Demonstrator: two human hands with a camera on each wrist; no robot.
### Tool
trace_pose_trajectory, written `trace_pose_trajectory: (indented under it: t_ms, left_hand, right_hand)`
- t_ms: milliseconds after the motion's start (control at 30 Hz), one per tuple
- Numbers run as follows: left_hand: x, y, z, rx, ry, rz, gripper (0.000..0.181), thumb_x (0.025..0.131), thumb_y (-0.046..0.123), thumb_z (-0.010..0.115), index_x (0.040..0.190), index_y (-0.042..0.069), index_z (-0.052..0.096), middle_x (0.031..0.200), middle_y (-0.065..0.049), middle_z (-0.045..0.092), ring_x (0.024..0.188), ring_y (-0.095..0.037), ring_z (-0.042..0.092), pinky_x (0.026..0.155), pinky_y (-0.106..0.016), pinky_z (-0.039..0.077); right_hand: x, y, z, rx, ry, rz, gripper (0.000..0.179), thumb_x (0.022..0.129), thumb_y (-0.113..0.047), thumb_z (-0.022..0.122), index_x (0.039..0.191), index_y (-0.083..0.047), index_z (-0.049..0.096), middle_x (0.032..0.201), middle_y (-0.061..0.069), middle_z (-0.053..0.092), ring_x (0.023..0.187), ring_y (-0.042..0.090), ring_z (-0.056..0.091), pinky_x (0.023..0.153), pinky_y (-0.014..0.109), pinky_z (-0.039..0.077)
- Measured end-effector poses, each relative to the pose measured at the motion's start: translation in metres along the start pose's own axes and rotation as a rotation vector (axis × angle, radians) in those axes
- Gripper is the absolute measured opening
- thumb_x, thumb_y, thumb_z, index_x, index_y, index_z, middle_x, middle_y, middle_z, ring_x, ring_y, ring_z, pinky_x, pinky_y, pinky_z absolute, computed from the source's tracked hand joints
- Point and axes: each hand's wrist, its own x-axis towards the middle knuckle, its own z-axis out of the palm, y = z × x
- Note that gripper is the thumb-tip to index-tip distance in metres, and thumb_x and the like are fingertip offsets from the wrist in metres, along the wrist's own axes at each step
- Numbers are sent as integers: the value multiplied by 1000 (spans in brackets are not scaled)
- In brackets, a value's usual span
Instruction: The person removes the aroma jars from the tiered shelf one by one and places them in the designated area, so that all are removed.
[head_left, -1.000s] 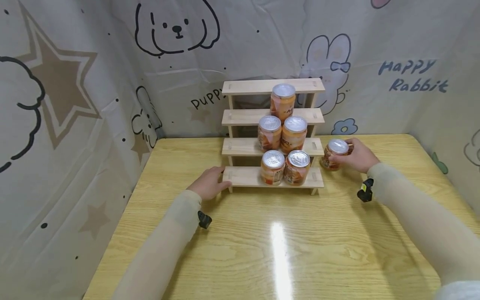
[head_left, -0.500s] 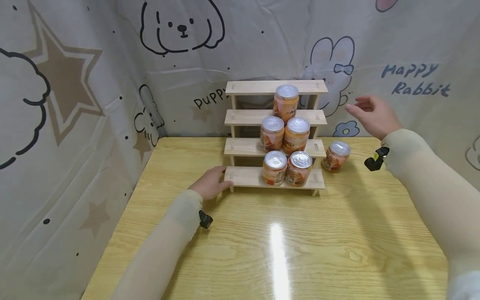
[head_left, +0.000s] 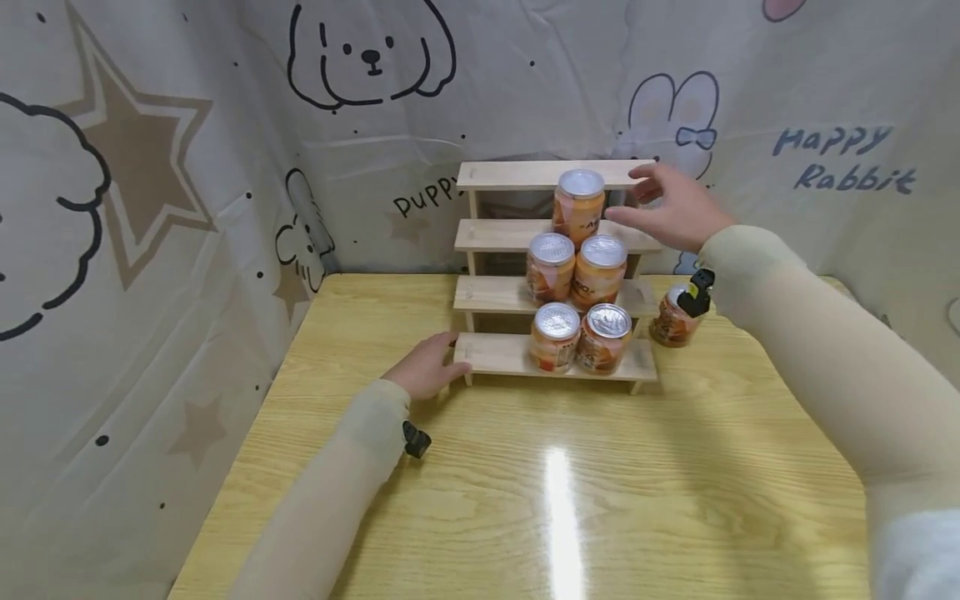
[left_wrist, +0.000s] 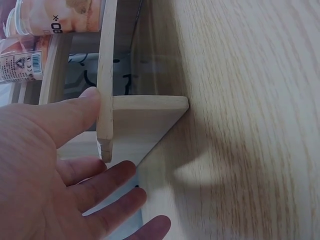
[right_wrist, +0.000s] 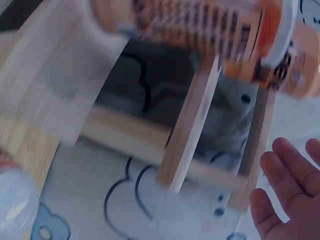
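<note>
A four-tier wooden rack (head_left: 495,353) holds several orange-labelled tins with silvery lids. Two tins, including a front tin (head_left: 555,340), stand on its lowest tier. Another pair, one a middle tin (head_left: 551,271), is one step up, and a top tin (head_left: 577,212) stands on the tier above. My left hand (head_left: 426,368) holds the left end of the bottom tier, thumb (left_wrist: 75,115) against the board and fingers beyond its end. Beside the top tin, my right hand (head_left: 678,208) hovers near the rack's upper right with thumb and fingers spread, holding nothing.
One more tin (head_left: 672,323) stands on the wooden table (head_left: 480,500) just right of the rack, partly covered by my right wrist's camera (head_left: 697,292). A printed cloth curtain (head_left: 525,100) hangs close behind the rack.
My right hand has let go of the tin on the table, risen, and moved left to the upper right of the rack. The left hand stays at the bottom tier.
</note>
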Motion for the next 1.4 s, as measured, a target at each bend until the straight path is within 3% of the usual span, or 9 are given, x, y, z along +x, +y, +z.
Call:
trace_pose_trajectory:
  t_ms: [267,500,733,900,1067,1400]
  left_hand:
    - [1,-3,2,-16,9,14,76,103,41,58,159,2,24,162,-17,29,149,-34,28,121,-48,25]
    - [2,-4,1,-28,8,10,76,103,41,58,159,3,25,163,-17,29,149,-33,28,121,-47,26]
    - [1,-6,0,-31,9,7,75,103,42,57,160,4,25,162,-16,29,149,-32,29,121,-47,27]
    - [0,-4,-1,-37,-10,5,75,104,42,56,160,4,24,162,-16,30,149,-33,30,120,-47,28]
    - [4,-2,4,-42,-15,7,75,103,43,57,160,5,25,162,-16,31,148,-32,31,120,-47,28]
    - [3,-8,4,-85,-3,5,77,103,44,57,160,5,23,162,-15,30,147,-32,32,119,-49,31]
  right_hand:
    - [20,-18,17,39,-71,-23,108,86,-65,69,161,-8,16,151,21,43,133,37,46,107,58,42]
    - [28,-24,23,58,-77,-27,104,83,-61,75,156,-7,25,143,19,50,127,34,51,105,55,45]
    - [35,-28,26,54,-80,-32,102,83,-58,76,155,-6,26,145,18,48,130,35,49,107,56,43]
    - [36,-29,30,49,-45,-32,98,82,-57,78,152,-6,33,140,17,52,125,33,53,102,54,47]
    - [30,-27,25,72,2,-22,100,82,-57,78,153,-6,31,140,17,52,124,32,52,104,52,46]
    - [16,-19,-10,112,161,-34,92,87,-52,74,152,-4,31,142,19,49,123,32,52,104,50,46]
